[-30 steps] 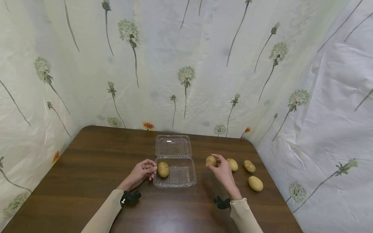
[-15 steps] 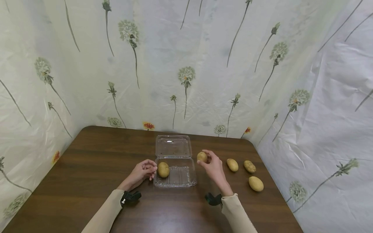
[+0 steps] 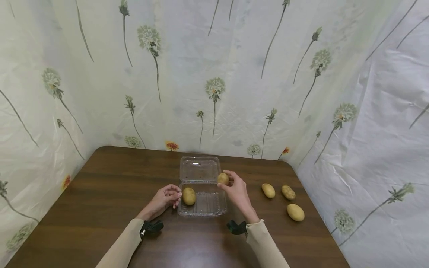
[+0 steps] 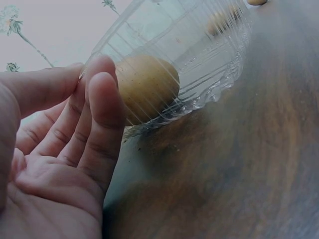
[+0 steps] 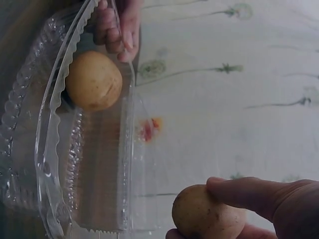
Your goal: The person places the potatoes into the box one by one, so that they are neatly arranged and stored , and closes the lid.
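Note:
A clear plastic clamshell container [image 3: 209, 204] lies on the table with its lid [image 3: 200, 169] tipped back. One potato [image 3: 189, 196] sits in the left end of its base. My left hand [image 3: 164, 199] pinches the container's left rim between thumb and fingers, plainly seen in the left wrist view beside the potato [image 4: 147, 88]. In my right hand [image 3: 236, 190] a second potato [image 3: 223, 179] is gripped between thumb and fingers, held above the container's back right corner. The right wrist view shows this potato [image 5: 207, 214] raised, apart from the container.
To the right on the brown wooden table [image 3: 134, 175] lie three more potatoes: one nearest the container [image 3: 268, 190], one farther right [image 3: 288, 192] and one closer to me [image 3: 296, 212]. A flowered curtain [image 3: 181, 74] hangs behind the table.
My right hand has carried its potato leftward from beside the loose potatoes to over the container's right edge. My left hand has stayed at the rim.

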{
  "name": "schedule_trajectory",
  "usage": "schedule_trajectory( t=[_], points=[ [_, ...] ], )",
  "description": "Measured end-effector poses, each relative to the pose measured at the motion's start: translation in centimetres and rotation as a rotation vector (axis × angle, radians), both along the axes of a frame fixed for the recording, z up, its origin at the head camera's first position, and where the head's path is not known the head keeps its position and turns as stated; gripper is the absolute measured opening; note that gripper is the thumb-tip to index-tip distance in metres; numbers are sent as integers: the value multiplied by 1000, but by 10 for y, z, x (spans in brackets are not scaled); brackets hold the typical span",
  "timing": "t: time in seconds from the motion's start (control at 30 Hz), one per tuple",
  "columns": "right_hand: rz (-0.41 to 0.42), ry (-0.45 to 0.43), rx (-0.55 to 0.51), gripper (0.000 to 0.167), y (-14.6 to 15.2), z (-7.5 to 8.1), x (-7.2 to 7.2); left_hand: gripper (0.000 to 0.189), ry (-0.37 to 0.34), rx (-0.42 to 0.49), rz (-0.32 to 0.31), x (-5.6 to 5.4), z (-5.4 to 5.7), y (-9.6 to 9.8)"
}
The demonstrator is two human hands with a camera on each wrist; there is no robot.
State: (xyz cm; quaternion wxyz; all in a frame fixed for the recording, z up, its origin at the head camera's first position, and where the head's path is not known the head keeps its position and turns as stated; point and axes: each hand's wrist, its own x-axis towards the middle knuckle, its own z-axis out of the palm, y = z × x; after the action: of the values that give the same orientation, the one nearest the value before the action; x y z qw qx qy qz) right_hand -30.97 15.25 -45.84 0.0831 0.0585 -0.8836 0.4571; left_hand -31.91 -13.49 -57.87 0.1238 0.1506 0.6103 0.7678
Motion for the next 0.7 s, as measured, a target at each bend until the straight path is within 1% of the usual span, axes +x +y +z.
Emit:
schedule_trajectory(
  t=[0.23, 0.5, 0.7],
  points=[
    [46, 13, -11, 49, -8, -1, 1, 26, 1, -4, -1, -1, -1, 0],
    [104, 15, 0, 49, -22, -11, 1, 23, 4, -3, -1, -1, -2, 0],
    [134, -6, 3, 49, -33, -20, 0, 23, -3, 1, -2, 0, 0, -1]
  ],
)
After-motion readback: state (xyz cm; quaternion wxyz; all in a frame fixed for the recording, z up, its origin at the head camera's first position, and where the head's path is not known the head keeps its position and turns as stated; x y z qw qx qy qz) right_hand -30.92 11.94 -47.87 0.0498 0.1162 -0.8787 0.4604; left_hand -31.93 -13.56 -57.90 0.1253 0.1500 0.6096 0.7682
